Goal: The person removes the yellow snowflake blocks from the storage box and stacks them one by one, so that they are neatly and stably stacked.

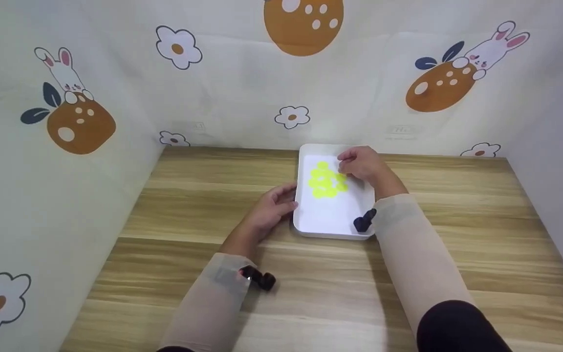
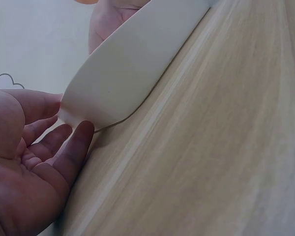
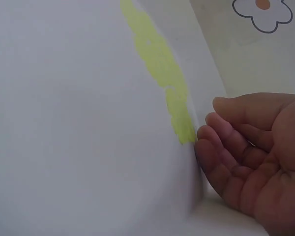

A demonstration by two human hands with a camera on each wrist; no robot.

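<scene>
A white rectangular tray (image 1: 330, 217) lies on the wooden table, with several flat, bright yellow round pieces (image 1: 324, 184) clustered on its floor. At the tray's left side, my left hand (image 1: 270, 209) touches the outer wall with its fingertips; the left wrist view shows them at a rounded part of the wall (image 2: 118, 73). My right hand (image 1: 363, 165) reaches over the tray's right side. Its loosely curled fingers (image 3: 211, 152) are beside the right edge of the yellow cluster (image 3: 160, 59). Nothing shows held in them, though the inner fingertips are partly hidden.
Behind the tray rises a pale patterned cloth (image 1: 232, 98) with rabbits and flowers, continuing along both sides. The wood-grain table (image 1: 457, 234) extends left, right and in front of the tray. A small black camera (image 1: 259, 278) sits on each sleeved wrist.
</scene>
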